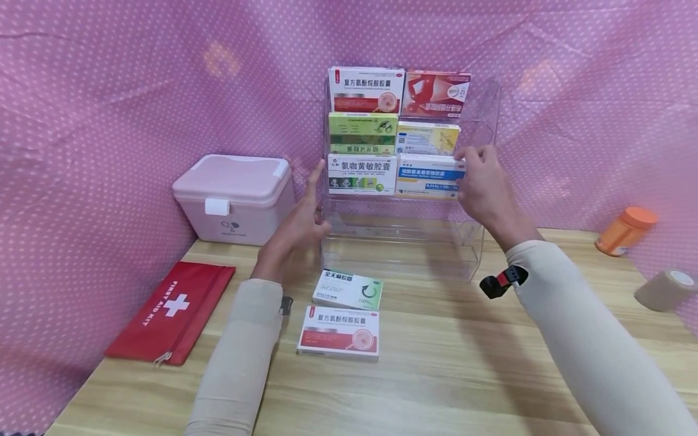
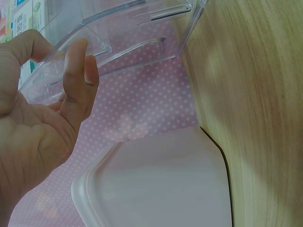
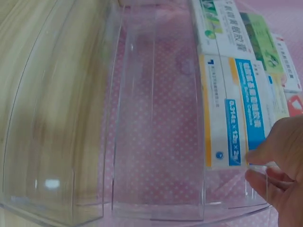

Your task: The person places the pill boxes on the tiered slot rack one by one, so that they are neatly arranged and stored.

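Note:
A clear acrylic display rack [image 1: 403, 257] stands on the table, with medicine boxes in its upper tiers. My right hand [image 1: 488, 188] pinches the right end of a white-and-blue medicine box [image 1: 428, 180] in the third tier; thumb and fingers meet at its corner in the right wrist view. To its left sits a white-and-green box [image 1: 362, 174]. At the rack's left side is my left hand [image 1: 297, 227], holding nothing. One digit points up along the edge, and the left wrist view shows the other fingers [image 2: 75, 71] loosely bent beside the clear side panel.
Two medicine boxes, one white-and-green [image 1: 348, 289] and one white-and-red [image 1: 339, 333], lie before the rack. On the left are a pink lidded case [image 1: 240, 200] and a red first aid pouch [image 1: 171, 312]. An orange bottle [image 1: 626, 231] and a beige roll [image 1: 662, 290] lie at right.

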A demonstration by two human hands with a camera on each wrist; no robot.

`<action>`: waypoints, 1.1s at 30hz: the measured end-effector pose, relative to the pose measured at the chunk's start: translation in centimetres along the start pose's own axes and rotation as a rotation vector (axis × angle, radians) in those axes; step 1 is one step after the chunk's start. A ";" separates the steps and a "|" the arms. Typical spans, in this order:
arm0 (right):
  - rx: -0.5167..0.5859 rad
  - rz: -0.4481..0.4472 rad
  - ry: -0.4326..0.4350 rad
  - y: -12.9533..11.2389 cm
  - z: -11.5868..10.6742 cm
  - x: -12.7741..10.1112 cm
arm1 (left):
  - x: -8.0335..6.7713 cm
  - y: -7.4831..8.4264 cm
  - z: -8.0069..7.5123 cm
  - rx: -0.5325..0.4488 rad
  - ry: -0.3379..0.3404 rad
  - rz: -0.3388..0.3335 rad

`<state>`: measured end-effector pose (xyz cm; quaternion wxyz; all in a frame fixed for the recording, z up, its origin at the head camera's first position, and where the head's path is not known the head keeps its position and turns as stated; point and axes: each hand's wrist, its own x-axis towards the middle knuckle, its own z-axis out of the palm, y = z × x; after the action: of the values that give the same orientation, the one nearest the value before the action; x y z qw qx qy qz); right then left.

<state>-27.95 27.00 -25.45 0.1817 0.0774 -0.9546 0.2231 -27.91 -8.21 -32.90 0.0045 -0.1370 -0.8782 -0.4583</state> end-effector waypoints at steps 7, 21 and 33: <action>-0.004 -0.030 0.037 -0.3 0.5 -0.5 | 0.0 0.0 -0.1 -0.009 0.000 -0.003; -0.071 -0.096 0.027 -0.5 0.1 -1.3 | -0.3 -0.1 -0.2 0.008 0.002 -0.003; 0.044 -0.163 0.160 -1.5 0.4 -4.1 | -0.2 0.1 -0.1 0.010 -0.001 -0.011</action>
<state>-23.95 25.79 -26.79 0.2731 0.1406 -0.9225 0.2339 -27.70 -8.27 -32.75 0.0023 -0.1322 -0.8812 -0.4538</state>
